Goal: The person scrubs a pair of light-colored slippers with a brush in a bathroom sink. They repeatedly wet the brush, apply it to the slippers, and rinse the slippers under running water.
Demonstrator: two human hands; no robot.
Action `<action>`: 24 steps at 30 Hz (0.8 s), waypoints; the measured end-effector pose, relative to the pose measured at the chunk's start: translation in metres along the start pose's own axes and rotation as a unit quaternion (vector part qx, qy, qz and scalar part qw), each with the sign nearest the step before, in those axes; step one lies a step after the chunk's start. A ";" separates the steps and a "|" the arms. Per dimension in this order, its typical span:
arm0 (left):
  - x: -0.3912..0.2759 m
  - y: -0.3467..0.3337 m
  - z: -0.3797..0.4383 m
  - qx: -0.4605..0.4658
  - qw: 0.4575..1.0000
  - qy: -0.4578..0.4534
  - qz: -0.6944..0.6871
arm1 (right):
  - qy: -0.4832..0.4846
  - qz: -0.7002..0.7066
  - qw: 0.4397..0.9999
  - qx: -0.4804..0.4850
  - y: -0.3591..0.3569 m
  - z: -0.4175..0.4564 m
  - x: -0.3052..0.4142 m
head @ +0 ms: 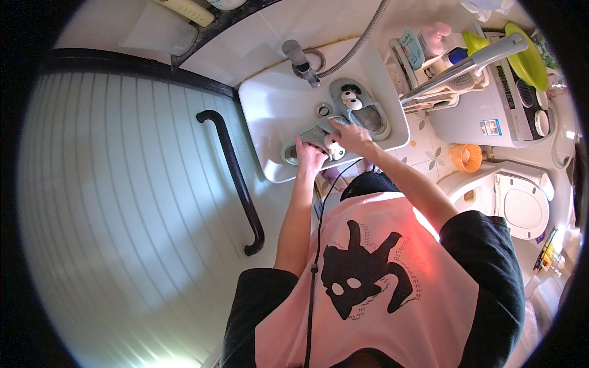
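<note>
Two grey-green fuzzy slippers with white bulging eyes are in a white sink (271, 99). My left hand (311, 156) grips the nearer slipper (315, 133) by its side, the thumb over its opening. Fingers of my right hand (352, 136) touch the toe end of that same slipper; whether they pinch it is unclear. The other slipper (368, 115) lies at the sink's right side, just beyond my right hand, its toe pointing toward the wall. Between the slippers and the faucet (303, 64) the drain (324, 109) is visible.
A metal shower hose (354, 55) curves behind the faucet. Right of the sink stand a rack with bottles and a long-handled tool (460, 69), a washing machine (474, 115), an orange bin (465, 158) and a toilet (522, 202). A glass door with a black handle (237, 184) is at left.
</note>
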State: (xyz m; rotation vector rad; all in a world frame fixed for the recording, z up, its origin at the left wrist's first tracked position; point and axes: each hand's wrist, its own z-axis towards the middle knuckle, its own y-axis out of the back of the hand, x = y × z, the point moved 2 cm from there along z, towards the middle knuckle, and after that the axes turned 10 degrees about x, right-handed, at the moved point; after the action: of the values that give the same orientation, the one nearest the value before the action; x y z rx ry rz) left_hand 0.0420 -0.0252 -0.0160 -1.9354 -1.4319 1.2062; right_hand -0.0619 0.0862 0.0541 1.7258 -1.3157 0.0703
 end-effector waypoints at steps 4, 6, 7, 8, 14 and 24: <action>0.000 0.008 0.002 0.053 0.998 -0.005 -0.025 | 0.046 -0.024 0.999 0.011 -0.005 0.004 0.006; -0.002 0.011 0.002 0.012 0.999 -0.005 -0.030 | 0.021 -0.037 0.999 0.004 0.004 0.010 -0.002; -0.002 0.013 0.002 -0.008 0.999 -0.005 -0.032 | 0.005 -0.019 1.000 -0.009 0.007 0.012 -0.009; -0.002 0.013 0.001 -0.010 0.999 -0.003 -0.038 | -0.012 0.000 1.000 -0.023 0.010 0.012 -0.015; -0.001 0.002 -0.007 -0.011 0.999 -0.021 -0.042 | -0.007 0.024 0.997 -0.078 0.010 0.034 -0.015; -0.011 0.013 -0.014 -0.076 0.994 -0.030 -0.077 | -0.082 0.023 0.993 -0.076 -0.004 -0.018 -0.044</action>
State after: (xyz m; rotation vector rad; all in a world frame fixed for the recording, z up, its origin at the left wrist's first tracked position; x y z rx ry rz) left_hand 0.0601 -0.0378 -0.0147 -1.8602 -1.7152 1.1215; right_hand -0.0686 0.1301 0.0380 1.5993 -1.4422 -0.1447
